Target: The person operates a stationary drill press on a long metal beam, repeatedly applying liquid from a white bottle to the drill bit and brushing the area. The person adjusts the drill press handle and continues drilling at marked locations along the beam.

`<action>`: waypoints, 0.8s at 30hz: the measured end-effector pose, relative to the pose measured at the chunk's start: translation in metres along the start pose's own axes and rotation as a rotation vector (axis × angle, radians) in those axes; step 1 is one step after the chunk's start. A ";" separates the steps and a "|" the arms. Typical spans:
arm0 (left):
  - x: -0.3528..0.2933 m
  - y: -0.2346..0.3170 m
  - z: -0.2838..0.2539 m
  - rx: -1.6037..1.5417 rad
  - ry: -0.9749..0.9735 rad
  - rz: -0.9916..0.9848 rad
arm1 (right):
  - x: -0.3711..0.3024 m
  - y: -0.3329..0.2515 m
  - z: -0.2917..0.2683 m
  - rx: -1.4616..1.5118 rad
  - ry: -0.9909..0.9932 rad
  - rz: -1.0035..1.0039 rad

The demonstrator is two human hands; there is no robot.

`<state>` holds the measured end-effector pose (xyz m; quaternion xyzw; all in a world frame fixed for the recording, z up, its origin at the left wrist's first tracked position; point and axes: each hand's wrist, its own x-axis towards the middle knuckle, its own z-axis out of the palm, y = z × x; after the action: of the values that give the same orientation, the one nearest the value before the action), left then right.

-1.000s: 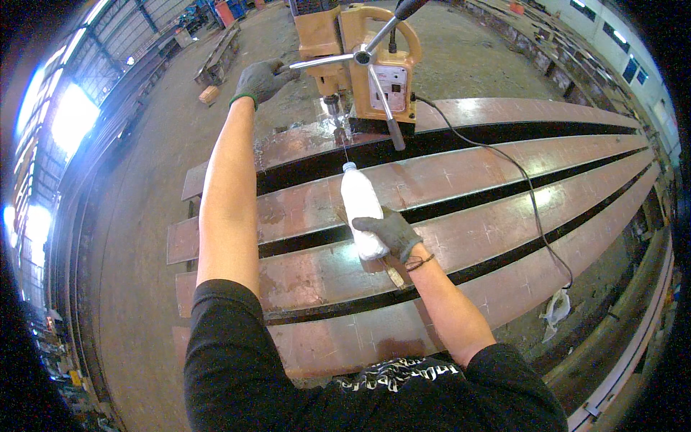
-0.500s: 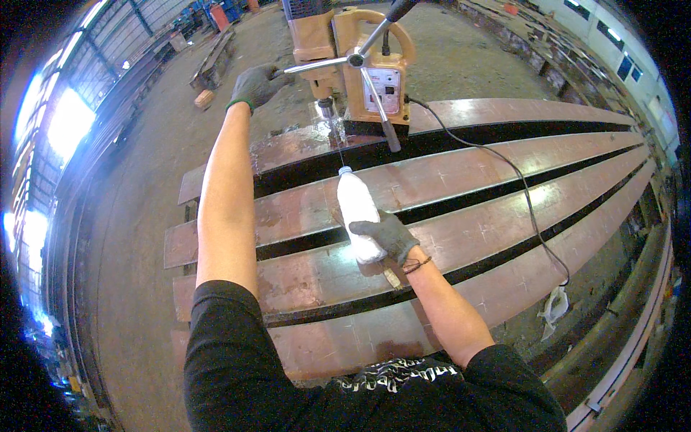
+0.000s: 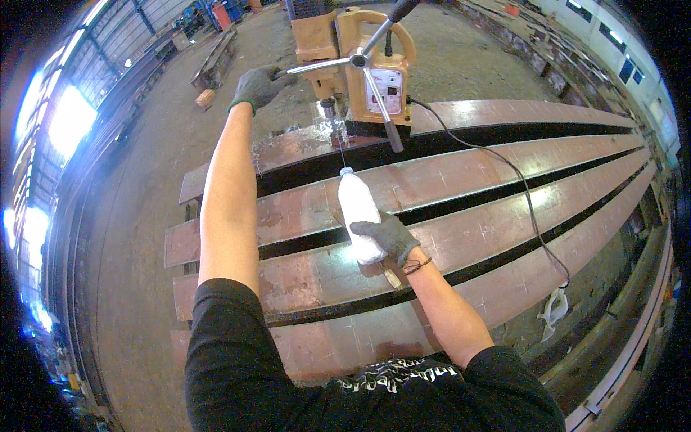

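Shiny reddish steel beams [image 3: 461, 176] — left hand [image 3: 260, 88] gripping metal lever [image 3: 317, 66], right hand [image 3: 391, 236] clasping white bottle [image 3: 356, 201]

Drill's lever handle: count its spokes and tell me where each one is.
3: the left spoke, at the gloved left hand; the upper-right spoke, ending in a dark grip; the lower spoke, ending in another dark grip. None looks hidden.

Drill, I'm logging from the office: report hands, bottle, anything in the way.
Left hand on feed handle of drill. Right hand gripping white bottle, cap toward drill. Black cable across metal beams, apart from both hands.
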<state>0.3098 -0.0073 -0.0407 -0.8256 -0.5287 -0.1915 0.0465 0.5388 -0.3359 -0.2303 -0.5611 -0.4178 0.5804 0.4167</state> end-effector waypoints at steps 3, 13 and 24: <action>0.001 -0.006 0.002 -0.012 -0.013 -0.002 | 0.002 0.002 0.000 -0.050 0.002 0.004; -0.002 0.001 0.002 0.004 -0.027 -0.035 | 0.007 0.013 -0.001 -0.034 0.005 -0.007; 0.004 -0.006 0.000 -0.031 -0.074 -0.003 | -0.022 0.020 -0.012 0.300 0.030 -0.317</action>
<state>0.3063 -0.0012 -0.0401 -0.8320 -0.5282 -0.1689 0.0138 0.5509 -0.3621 -0.2426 -0.4285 -0.4035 0.5549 0.5879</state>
